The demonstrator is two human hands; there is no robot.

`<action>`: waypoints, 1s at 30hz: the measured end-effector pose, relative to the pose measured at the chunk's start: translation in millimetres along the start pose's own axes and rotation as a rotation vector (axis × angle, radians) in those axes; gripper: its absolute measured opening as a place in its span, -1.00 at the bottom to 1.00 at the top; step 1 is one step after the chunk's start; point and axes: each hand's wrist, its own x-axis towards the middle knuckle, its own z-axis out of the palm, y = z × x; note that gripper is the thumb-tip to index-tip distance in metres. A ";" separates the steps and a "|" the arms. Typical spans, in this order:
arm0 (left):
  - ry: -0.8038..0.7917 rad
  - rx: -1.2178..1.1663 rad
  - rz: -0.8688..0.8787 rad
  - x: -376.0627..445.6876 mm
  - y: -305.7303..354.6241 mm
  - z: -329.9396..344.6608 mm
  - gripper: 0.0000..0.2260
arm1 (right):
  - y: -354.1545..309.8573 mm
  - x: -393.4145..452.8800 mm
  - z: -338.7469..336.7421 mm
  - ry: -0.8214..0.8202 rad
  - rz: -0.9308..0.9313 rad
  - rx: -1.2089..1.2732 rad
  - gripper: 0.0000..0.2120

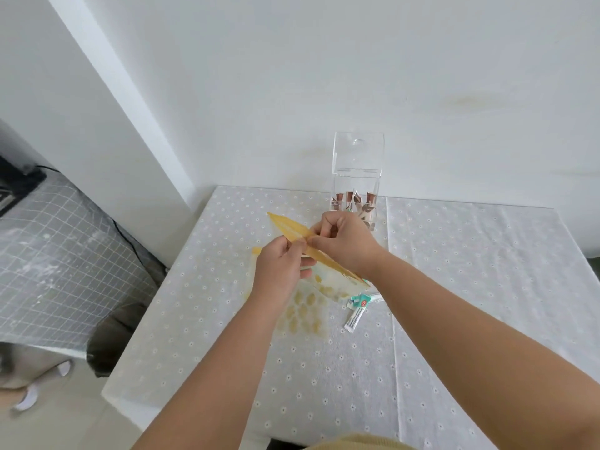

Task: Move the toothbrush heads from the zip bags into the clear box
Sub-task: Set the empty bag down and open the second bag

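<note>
Above the table's middle I hold up a zip bag, clear with a yellow zip strip and a yellow print. My left hand and my right hand both pinch that strip, one on each side, close together. A second zip bag with the same yellow print lies flat on the table under it. A wrapped toothbrush head in a white and teal packet lies just right of the bags. The clear box stands at the table's far edge with its lid up; several packets are inside.
The table has a white cloth with small flowers and stands against a white wall. To the left is a lower surface under checked plastic sheet, with a dark cable near it. A shoe shows on the floor at bottom left.
</note>
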 end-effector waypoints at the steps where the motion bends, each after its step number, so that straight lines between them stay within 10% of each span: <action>1: 0.015 0.006 0.016 0.4 -2.8 -2.5 -0.74 | 0.8 0.8 0.4 -0.003 0.006 0.013 -0.75; 17: 0.016 -0.432 0.087 -7.0 -7.2 -14.2 -0.78 | 12.6 14.1 1.8 -0.012 0.162 0.757 -0.52; 23: 0.277 0.236 0.146 -2.7 -1.8 -41.4 -0.84 | 11.1 17.5 -4.3 0.173 0.098 0.164 -0.69; 30: 0.226 0.745 0.286 -1.1 17.7 -73.1 -0.77 | 11.1 24.9 -19.7 0.233 0.043 -0.425 -0.74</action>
